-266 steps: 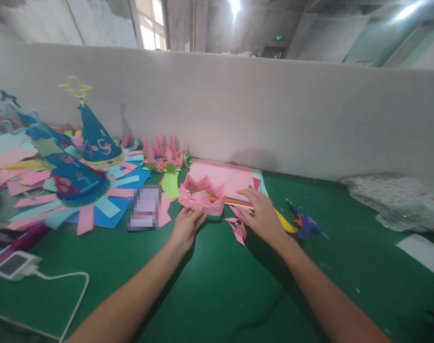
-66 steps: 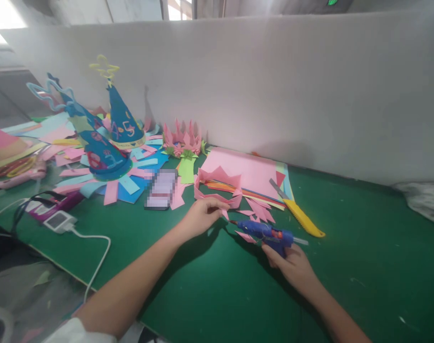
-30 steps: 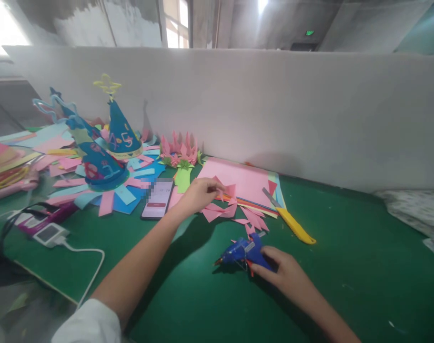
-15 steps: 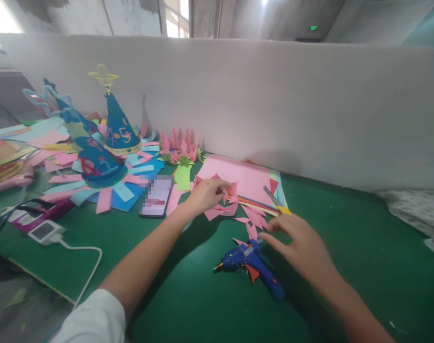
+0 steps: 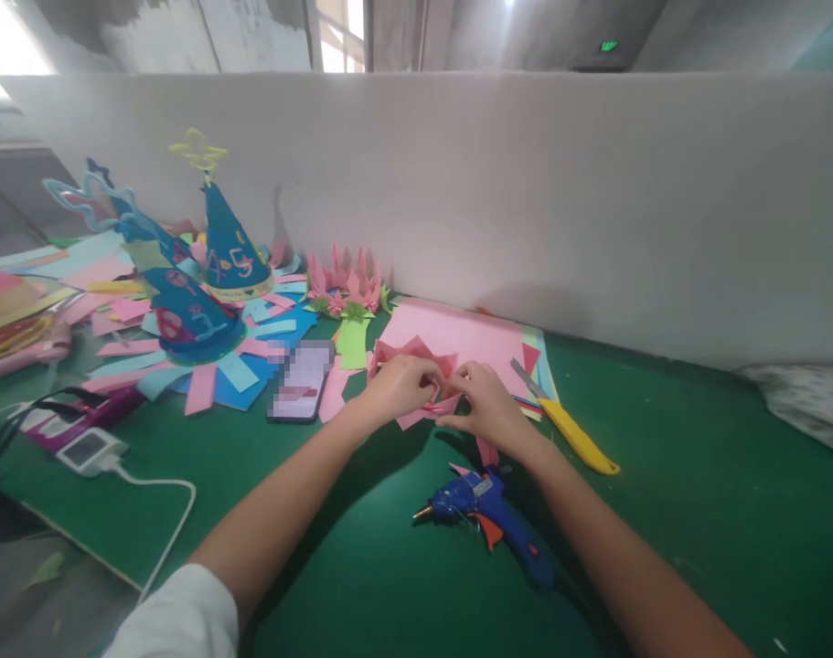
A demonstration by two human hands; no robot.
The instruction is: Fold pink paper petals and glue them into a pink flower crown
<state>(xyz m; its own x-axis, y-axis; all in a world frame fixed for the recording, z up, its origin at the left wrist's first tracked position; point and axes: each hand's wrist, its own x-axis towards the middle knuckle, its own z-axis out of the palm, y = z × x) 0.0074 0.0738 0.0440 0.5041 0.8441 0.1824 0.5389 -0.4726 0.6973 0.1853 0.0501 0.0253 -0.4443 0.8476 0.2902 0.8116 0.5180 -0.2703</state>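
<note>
A pink folded paper flower [image 5: 416, 351] lies on the green table [image 5: 663, 493], at the front edge of a stack of coloured paper sheets [image 5: 471, 334]. My left hand [image 5: 399, 388] pinches its left side with closed fingers. Pressed against the same piece from the right is my right hand [image 5: 488, 409], fingers curled on the paper. A blue glue gun [image 5: 488, 512] lies on its side on the table just in front of my right wrist, nozzle pointing left.
A yellow utility knife [image 5: 573, 429] lies right of the paper stack. A phone [image 5: 299, 384] sits to the left. Two blue party hats [image 5: 197, 274], paper strips and a finished pink paper flower [image 5: 344, 283] crowd the back left. A white charger and cable [image 5: 114, 457] lie front left.
My right hand let go of the glue gun, which now lies on the table, and moved up to the pink paper flower beside my left hand.
</note>
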